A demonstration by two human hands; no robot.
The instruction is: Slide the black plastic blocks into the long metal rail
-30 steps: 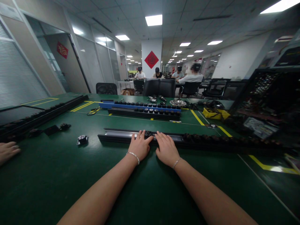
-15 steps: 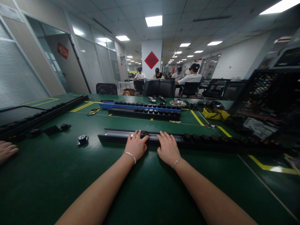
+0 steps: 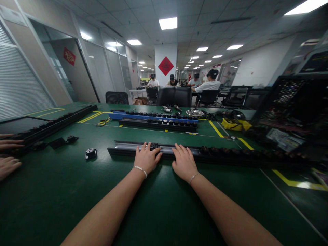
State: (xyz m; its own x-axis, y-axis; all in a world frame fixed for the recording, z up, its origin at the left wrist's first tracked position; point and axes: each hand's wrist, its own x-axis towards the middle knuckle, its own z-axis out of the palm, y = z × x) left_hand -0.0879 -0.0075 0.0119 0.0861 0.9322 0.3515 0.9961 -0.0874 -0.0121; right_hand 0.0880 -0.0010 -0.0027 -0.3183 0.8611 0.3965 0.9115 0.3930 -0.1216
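A long black channel-shaped rail (image 3: 123,151) lies across the green table in front of me, with a pale strip along its inside. My left hand (image 3: 146,159) has its thumb and fingers around a small black module (image 3: 154,146) seated in the rail; part of the module is hidden by the fingers. Farther right, my right hand (image 3: 185,162) grips the rail, fingers over the top and thumb at the near side. Beyond it, a row of several dark modules (image 3: 222,151) fills the rail's right part.
One loose module (image 3: 91,153) sits left of the rail. Another person's hands (image 3: 10,165) are at the left edge, by a second black rail (image 3: 58,120). Behind lie a blue rail (image 3: 116,115), a metal dish (image 3: 194,113) and a yellow box (image 3: 235,125). Dark equipment (image 3: 289,112) stands right.
My left hand and the small module have shifted slightly left along the rail. My right hand stays put. At the left edge, more of the other person's hands has come into view.
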